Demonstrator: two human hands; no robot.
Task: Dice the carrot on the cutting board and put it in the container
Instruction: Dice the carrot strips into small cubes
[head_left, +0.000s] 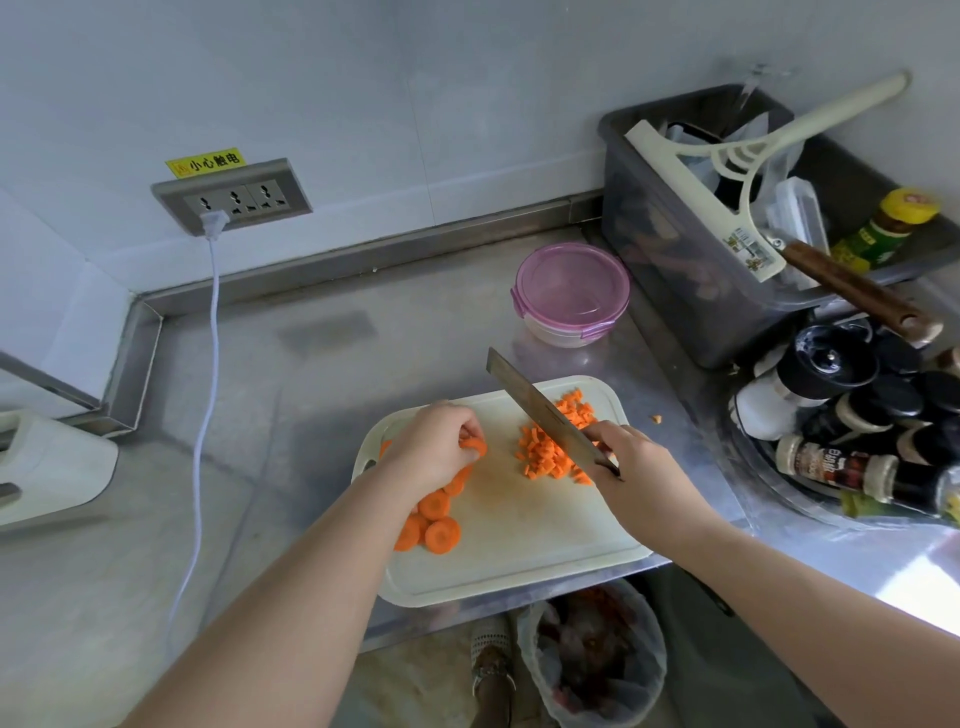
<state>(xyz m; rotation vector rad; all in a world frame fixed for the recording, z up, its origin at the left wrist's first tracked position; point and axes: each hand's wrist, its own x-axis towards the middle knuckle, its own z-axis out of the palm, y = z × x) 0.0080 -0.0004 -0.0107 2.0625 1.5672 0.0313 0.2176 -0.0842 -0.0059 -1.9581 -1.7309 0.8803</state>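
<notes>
A white cutting board (519, 551) lies at the counter's front edge. Round carrot slices (434, 522) sit on its left side, and a pile of diced carrot (550, 449) lies at its upper right. My left hand (434, 447) pinches a few carrot slices (475, 447) just above the board. My right hand (631, 467) grips the handle of a cleaver (535, 402), whose blade is raised and slants up and left over the dice. Behind the board stands a round container (571, 293) with a pink lid clipped on.
A grey bin (675, 249) with a squeegee and utensils stands at the back right. Spice bottles (852, 410) crowd a tray on the right. A white cord (205, 395) hangs from the wall socket. One carrot bit (657, 418) lies off the board. A lined waste bin (592, 654) sits below.
</notes>
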